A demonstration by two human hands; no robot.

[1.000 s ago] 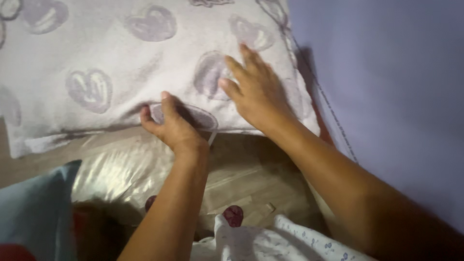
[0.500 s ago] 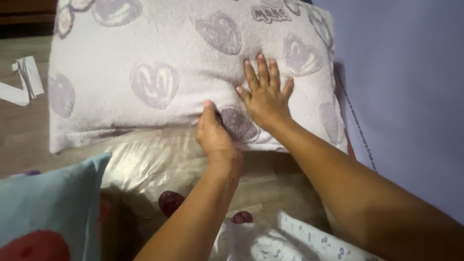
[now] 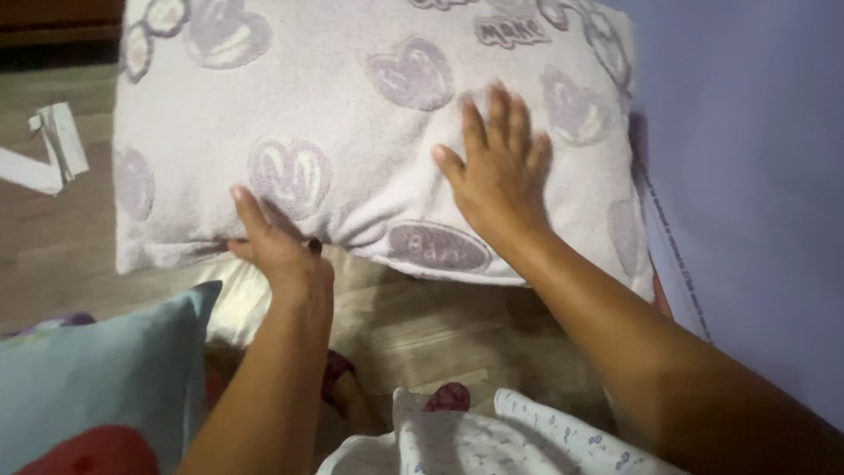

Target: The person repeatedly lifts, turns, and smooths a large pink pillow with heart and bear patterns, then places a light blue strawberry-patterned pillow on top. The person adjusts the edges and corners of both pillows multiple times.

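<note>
A white fluffy pillow (image 3: 352,132) with pale purple heart shapes lies on the wooden floor in front of me. My right hand (image 3: 497,171) rests flat on its top, fingers spread, near the right side. My left hand (image 3: 277,242) is at the pillow's near edge; its thumb lies on the fabric and the fingers are tucked under the edge, partly hidden. A sheet of clear plastic wrap (image 3: 237,299) pokes out from under that edge beside my left wrist.
A light blue cushion (image 3: 97,378) with a red patch sits at the lower left. White strips of paper (image 3: 48,149) lie on the floor at the left. A purple wall (image 3: 756,176) stands at the right. Patterned white cloth (image 3: 492,440) covers my lap below.
My left hand slid left along the pillow's near edge. My right hand moved up onto the pillow top and spread flat. The view dropped, showing more of the pillow.
</note>
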